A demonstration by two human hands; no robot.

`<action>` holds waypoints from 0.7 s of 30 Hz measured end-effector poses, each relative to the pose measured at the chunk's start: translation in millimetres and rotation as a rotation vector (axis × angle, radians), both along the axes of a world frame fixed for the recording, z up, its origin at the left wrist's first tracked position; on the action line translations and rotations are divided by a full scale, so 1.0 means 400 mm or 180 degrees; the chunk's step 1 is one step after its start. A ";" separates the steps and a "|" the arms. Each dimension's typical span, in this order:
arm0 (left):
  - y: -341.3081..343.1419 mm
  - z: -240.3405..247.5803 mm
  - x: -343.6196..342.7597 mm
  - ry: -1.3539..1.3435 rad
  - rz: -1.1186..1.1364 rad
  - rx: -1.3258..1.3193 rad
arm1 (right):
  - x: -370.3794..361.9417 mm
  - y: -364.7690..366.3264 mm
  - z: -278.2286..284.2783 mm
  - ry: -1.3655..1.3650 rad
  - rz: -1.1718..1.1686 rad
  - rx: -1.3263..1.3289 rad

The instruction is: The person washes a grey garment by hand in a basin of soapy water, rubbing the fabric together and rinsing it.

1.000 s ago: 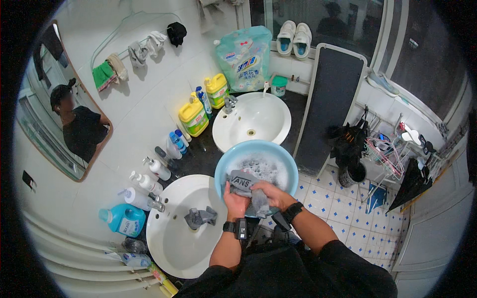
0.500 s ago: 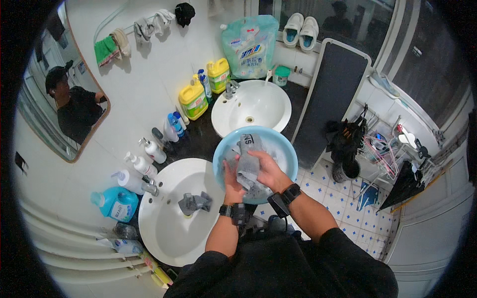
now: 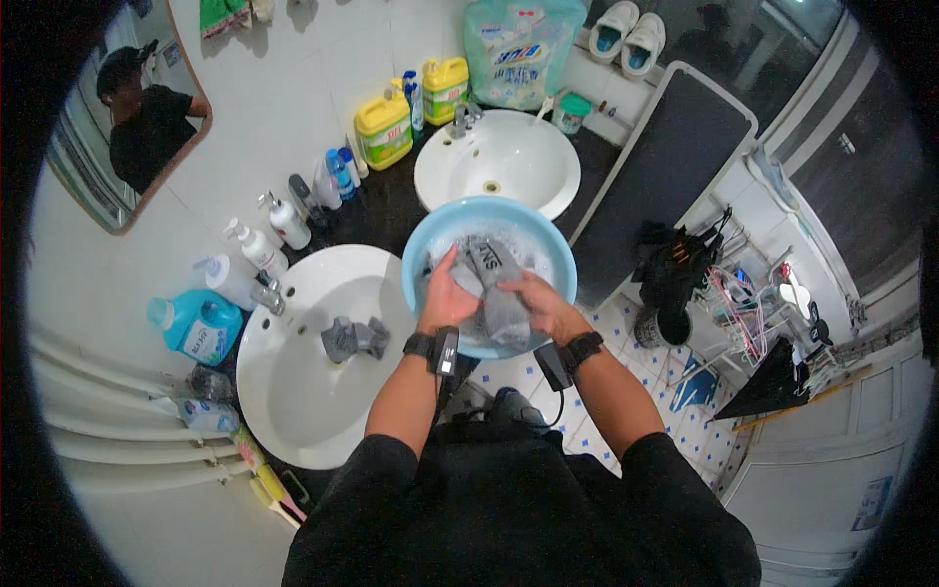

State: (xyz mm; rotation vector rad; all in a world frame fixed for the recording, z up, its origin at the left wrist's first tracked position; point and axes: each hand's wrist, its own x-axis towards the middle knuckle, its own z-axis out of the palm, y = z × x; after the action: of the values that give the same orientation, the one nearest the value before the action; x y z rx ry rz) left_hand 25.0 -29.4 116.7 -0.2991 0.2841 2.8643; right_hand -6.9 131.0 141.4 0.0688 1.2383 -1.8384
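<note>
A light blue basin (image 3: 430, 235) with soapy water stands between two white sinks. Over it, my left hand (image 3: 448, 296) and my right hand (image 3: 541, 303) both grip a wet grey sock (image 3: 494, 284), stretched between them above the water. More grey cloth lies in the basin under the hands. Another crumpled grey cloth (image 3: 354, 338) rests in the near white sink (image 3: 303, 391) to the left.
A far white sink (image 3: 523, 186) lies beyond the basin. Yellow detergent jugs (image 3: 383, 127), a blue jug (image 3: 196, 325) and pump bottles (image 3: 277, 223) line the counter. A dark board (image 3: 655, 176) leans on the right, beside a rack of hangers (image 3: 753, 293). White shoes (image 3: 626, 34) sit on the sill.
The view has shifted closer over the basin. My hands have lifted and drawn the grey sock out lengthwise, working it between them.
</note>
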 end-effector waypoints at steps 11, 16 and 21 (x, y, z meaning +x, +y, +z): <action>-0.016 -0.004 -0.011 -0.0248 0.0534 0.0561 | -0.010 0.037 -0.068 0.1541 0.0601 0.1584; -0.004 0.008 0.005 -0.0015 0.0704 0.0586 | -0.010 0.050 -0.124 0.1809 0.0251 0.1459; 0.009 0.071 0.001 0.0166 0.0572 0.0648 | 0.011 0.047 -0.130 0.1972 -0.0006 0.1149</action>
State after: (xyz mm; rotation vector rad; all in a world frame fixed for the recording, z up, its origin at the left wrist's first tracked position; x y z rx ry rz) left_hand 25.5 -25.8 145.2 -0.2211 -0.0278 3.0489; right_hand -2.4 149.7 89.3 -0.3243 1.9887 -1.6670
